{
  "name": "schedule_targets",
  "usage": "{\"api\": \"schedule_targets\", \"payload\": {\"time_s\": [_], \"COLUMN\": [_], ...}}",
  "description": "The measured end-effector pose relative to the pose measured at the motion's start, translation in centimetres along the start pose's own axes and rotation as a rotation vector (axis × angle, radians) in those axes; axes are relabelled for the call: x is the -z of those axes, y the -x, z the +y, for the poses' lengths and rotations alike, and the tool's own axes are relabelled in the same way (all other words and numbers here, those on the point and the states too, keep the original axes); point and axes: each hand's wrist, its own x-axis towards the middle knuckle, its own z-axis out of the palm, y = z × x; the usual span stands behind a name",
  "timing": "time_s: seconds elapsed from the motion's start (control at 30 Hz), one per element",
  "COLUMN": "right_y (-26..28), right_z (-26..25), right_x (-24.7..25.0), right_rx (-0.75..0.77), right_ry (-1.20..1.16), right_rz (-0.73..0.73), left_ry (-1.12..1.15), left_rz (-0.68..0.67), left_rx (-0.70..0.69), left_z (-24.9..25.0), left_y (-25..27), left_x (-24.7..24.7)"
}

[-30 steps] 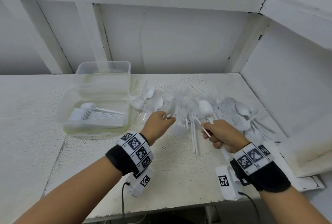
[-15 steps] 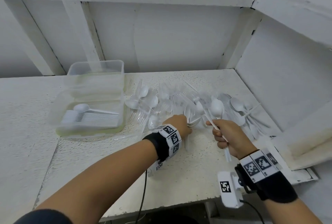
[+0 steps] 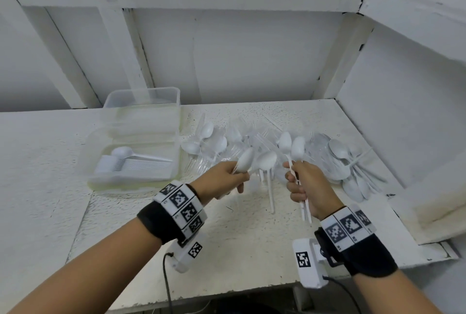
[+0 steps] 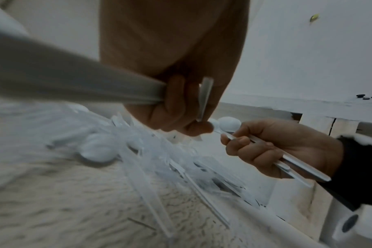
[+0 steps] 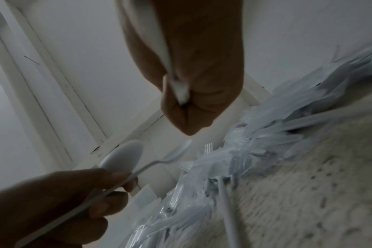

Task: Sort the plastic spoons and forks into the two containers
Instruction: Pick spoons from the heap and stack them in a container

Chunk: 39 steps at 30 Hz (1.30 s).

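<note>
I can't count the clear forks (image 3: 254, 137) heaped near the bench's far edge; they blur together. My left wrist view smears the spoon handle (image 4: 74, 80), which runs off the picture's left edge.

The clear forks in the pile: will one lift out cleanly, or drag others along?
The clear forks lie crossed and tangled, so neighbours probably drag. They look thin: likely light, somewhat bendy. Tines may snag on each other.

The near container (image 3: 133, 162), spoons inside, sits on the table (image 3: 227, 250) left of the cutlery pile (image 3: 264, 142), another container (image 3: 142, 98) behind it.
</note>
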Motion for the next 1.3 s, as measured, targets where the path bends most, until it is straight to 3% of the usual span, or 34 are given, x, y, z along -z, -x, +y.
{"api": "schedule_targets", "payload": {"time_s": [0.2, 0.33, 0.47, 0.63, 0.9, 1.13, 1.3], "right_y": [-0.2, -0.4, 0.2, 1.0, 1.2, 1.8, 1.9], "right_z": [-0.4, -0.4, -0.3, 0.5, 1.0, 1.1, 2.2], "right_x": [-3.7, -5.7, -7.5, -9.5, -10.3, -9.5, -8.9], "right_rx": [0.180, 0.259, 0.469, 0.651, 0.636, 0.464, 0.560], "right_ry": [0.131, 0.168, 0.325, 0.439, 0.466, 0.371, 0.468], "right_rz": [-0.017, 0.020, 0.072, 0.070, -0.003, -0.081, -0.081], "left_ry": [0.152, 0.114, 0.034, 0.178, 0.090, 0.547, 0.765], "left_rz": [0.021, 0.071, 0.194, 0.174, 0.188, 0.309, 0.368], "left_rx": [-0.038, -0.061, -0.058, -0.046, -0.024, 0.070, 0.051], "left_z": [-0.9, -1.6, -1.9, -1.7, -2.0, -2.4, -2.0], "left_y": [2.5, 3.6, 4.1, 4.4, 4.4, 4.1, 3.8], "left_x": [1.7, 2.3, 1.9, 1.1, 0.6, 1.4, 1.4]}}
